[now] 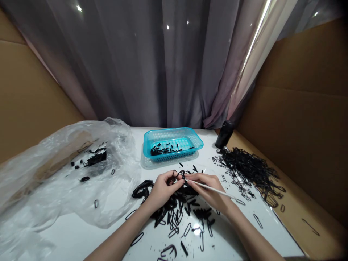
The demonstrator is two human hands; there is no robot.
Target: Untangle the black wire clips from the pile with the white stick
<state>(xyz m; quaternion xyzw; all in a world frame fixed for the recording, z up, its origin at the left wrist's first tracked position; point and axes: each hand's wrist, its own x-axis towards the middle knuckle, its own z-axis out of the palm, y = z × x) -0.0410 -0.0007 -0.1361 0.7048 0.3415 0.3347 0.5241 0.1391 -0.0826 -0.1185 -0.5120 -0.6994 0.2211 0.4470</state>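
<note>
Both of my hands meet over a pile of small black pieces on a white table. My left hand (164, 188) pinches a black looped piece (172, 179) between thumb and fingers. In my right hand (210, 186) is a thin white stick-like tool (214, 189), its tip up against the black piece at the left fingertips. Black pieces (176, 215), many of them long narrow loops, lie loosely under and in front of the hands. Whatever sits right between the fingertips is too small to make out.
Behind the hands stands a turquoise basket (174, 156) with small black bits in it. A clear plastic bag (119, 195) covers the left side. To the right are a heap of black loops (247, 168) and a black cylinder (225, 134). Cardboard walls (304, 127) flank the table (89, 239).
</note>
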